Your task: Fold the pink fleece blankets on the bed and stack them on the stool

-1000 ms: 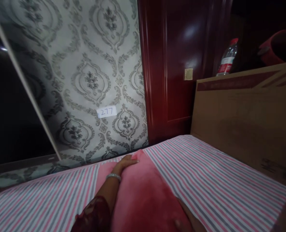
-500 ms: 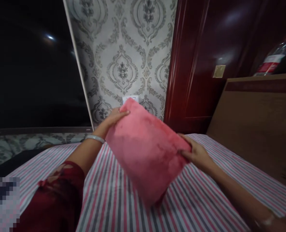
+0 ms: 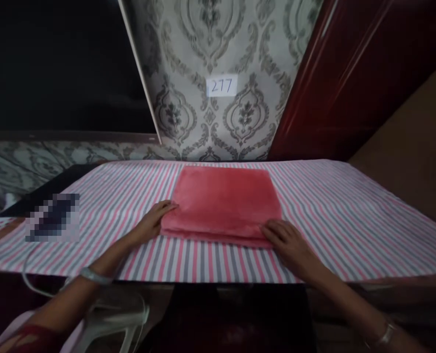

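A folded pink plush cloth (image 3: pixel 225 196) lies flat on the striped tablecloth (image 3: pixel 324 206), its layers showing along the front edge. My left hand (image 3: pixel 161 215) grips its left side, fingers over the top and the thumb mostly hidden. At the front right corner, my right hand (image 3: pixel 286 240) has its thumb and fingers closed on the edge. A pale bangle circles my left wrist, and another band sits on my right.
A large dark screen (image 3: pixel 63 68) stands at the back left. Dark red panelling (image 3: pixel 335 98) and a brown box (image 3: pixel 412 122) rise at the right. A paper reading 277 (image 3: pixel 222 85) hangs on the wall. Below the table's front edge is a pale plastic stool (image 3: pixel 111 318).
The pink cloth, held up and tilted in both hands before, now lies flat on the table. Both hands have lowered with it, and the view has tipped downward.
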A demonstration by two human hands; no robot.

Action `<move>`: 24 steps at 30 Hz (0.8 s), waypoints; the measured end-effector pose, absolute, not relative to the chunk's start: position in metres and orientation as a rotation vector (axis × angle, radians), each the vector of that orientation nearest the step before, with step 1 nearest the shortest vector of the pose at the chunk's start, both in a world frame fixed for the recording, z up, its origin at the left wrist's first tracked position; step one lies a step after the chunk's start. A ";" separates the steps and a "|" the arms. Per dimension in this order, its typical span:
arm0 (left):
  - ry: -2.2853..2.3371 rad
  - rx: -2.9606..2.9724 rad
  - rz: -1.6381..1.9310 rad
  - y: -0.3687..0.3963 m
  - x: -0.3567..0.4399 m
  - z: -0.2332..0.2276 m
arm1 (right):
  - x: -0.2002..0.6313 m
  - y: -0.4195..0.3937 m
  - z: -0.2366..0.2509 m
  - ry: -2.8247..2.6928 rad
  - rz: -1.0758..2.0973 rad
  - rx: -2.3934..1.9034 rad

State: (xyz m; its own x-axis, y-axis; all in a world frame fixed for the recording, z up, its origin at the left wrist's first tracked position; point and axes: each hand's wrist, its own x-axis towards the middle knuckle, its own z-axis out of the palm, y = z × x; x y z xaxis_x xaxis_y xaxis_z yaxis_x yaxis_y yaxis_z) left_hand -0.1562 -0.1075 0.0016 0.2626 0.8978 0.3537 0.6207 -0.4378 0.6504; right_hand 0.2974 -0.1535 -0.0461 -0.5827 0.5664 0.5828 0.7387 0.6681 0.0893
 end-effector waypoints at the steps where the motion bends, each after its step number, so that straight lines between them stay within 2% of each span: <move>1: 1.418 2.094 0.950 -0.119 -0.160 -0.011 | 0.300 -0.161 -0.057 -2.357 -0.350 -1.001; 3: 1.530 1.911 0.945 -0.135 -0.163 -0.018 | 0.304 -0.169 -0.062 -2.225 -0.213 -1.049; 6: 1.674 1.649 1.071 -0.146 -0.155 -0.004 | 0.308 -0.169 -0.049 -1.868 -0.019 -1.284; 11: 1.750 1.652 1.111 -0.153 -0.122 0.008 | 0.303 -0.162 -0.045 -1.558 0.341 -1.549; 18: 1.690 1.496 1.023 -0.147 -0.115 0.007 | 0.288 -0.156 -0.041 -1.445 0.464 -1.559; 24: 1.778 1.476 1.148 -0.142 -0.116 0.010 | 0.283 -0.153 -0.025 -1.369 0.462 -1.499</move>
State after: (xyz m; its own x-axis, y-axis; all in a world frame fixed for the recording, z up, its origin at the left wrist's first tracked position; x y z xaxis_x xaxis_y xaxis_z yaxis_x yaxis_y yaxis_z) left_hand -0.1162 -0.1417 0.0098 -0.2422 0.9647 0.1032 0.4912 0.0302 0.8705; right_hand 0.2829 -0.1526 -0.0255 0.2826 0.8985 0.3358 0.5118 0.1549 -0.8451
